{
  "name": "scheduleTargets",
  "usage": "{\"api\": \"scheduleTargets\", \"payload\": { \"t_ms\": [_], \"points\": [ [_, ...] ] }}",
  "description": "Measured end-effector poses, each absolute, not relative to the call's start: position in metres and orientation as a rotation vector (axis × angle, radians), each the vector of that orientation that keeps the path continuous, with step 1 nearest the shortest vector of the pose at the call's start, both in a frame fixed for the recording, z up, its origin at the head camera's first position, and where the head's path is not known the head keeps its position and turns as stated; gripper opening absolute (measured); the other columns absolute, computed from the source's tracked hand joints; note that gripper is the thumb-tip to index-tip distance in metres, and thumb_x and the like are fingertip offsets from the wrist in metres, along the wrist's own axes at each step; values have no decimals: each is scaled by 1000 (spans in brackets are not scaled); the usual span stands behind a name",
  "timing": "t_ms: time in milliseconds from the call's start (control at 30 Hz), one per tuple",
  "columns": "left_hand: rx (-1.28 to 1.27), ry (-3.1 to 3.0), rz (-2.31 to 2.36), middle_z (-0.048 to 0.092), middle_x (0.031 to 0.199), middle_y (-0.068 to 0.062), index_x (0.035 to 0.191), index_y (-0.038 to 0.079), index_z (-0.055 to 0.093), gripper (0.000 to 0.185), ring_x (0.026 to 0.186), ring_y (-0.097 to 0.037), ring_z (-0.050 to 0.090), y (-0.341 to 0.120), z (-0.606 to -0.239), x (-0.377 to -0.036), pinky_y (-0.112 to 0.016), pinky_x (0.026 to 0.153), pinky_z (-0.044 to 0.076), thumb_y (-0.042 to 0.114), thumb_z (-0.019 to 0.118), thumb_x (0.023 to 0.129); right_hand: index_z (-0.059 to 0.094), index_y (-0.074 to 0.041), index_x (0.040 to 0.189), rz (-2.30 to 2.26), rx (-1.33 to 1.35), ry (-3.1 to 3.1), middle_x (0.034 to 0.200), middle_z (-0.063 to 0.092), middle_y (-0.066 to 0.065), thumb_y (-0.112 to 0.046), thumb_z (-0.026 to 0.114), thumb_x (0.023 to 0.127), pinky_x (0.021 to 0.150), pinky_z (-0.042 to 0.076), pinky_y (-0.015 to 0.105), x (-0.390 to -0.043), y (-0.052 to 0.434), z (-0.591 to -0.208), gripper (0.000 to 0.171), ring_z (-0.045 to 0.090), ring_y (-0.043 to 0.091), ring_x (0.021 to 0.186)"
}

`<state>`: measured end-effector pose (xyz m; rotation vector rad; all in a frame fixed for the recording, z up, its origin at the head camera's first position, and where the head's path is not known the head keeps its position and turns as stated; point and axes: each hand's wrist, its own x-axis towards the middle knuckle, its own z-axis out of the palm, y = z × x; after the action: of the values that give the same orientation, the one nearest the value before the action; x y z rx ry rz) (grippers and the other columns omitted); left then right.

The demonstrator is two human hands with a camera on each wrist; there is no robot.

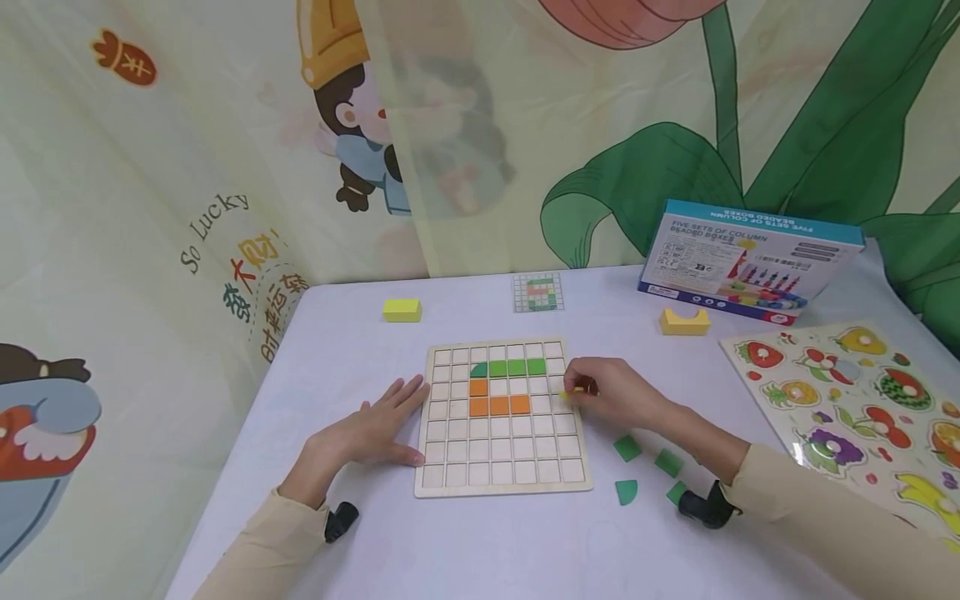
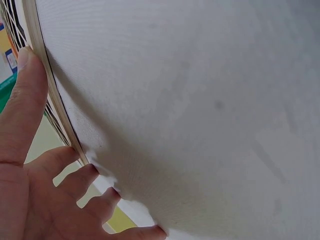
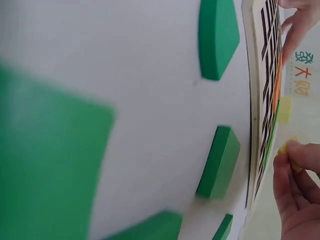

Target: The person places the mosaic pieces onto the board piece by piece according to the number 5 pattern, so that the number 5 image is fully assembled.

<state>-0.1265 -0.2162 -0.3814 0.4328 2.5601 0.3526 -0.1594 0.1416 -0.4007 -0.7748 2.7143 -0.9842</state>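
Observation:
A wooden grid board [image 1: 502, 471] lies flat in the middle of the table. On it are a dark green quarter-round tile [image 1: 479, 370], a row of three light green tiles [image 1: 517, 367] and several orange tiles [image 1: 498, 406]. My left hand [image 1: 378, 425] rests at the board's left side, fingers spread, with thumb and fingertips touching its edge. Over the right edge, my right hand [image 1: 618, 392] pinches a small yellow tile [image 1: 565, 395], mostly hidden by the fingers. Loose dark green tiles [image 1: 627, 448] lie below that hand, one of them a quarter-round piece [image 1: 626, 492].
A small pattern card [image 1: 537, 292] lies behind the board. A yellow block [image 1: 402, 311] stands back left, a yellow arch block [image 1: 684, 322] back right. Behind the arch leans a bead-set box [image 1: 750, 260]. A fruit puzzle board [image 1: 847, 417] covers the right side.

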Motion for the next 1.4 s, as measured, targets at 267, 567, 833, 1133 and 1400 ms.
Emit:
{"api": "scheduleTargets", "payload": {
  "t_ms": [267,567,833,1133,1400],
  "points": [
    [440,2557,361,6,165,-8,156,12,16,102,151,-36,3,-215,-381,-126,-71,111,15,40,77,79,71,-14,93,-1038,-667,2673,89,69,-3,-10,75,83,70,50,20,-163,122,-408,12,57,9,78],
    [445,2559,368,6,165,-9,156,11,16,101,151,-37,4,-215,-380,-125,-72,111,15,39,77,80,70,-10,97,-1011,-741,2672,79,63,-5,-11,76,81,64,44,19,-161,112,-410,16,52,8,72],
    [438,2564,349,6,165,-8,156,12,16,101,151,-36,4,-215,-379,-127,-71,111,15,39,77,80,71,-6,100,-944,-789,2743,74,58,-5,-12,77,81,62,42,19,-159,110,-410,20,49,8,69],
    [432,2560,350,6,165,-9,156,11,16,102,151,-37,4,-215,-379,-127,-71,111,15,39,77,79,72,-8,94,-803,-777,2829,68,52,-5,-20,79,80,59,36,20,-156,105,-410,19,45,8,65],
    [442,2553,351,5,165,-9,156,11,16,102,151,-37,4,-216,-379,-126,-71,111,15,40,76,79,72,-8,93,-778,-769,2840,67,50,-5,-21,80,80,59,34,21,-153,104,-408,20,43,8,65]
  ]
}}
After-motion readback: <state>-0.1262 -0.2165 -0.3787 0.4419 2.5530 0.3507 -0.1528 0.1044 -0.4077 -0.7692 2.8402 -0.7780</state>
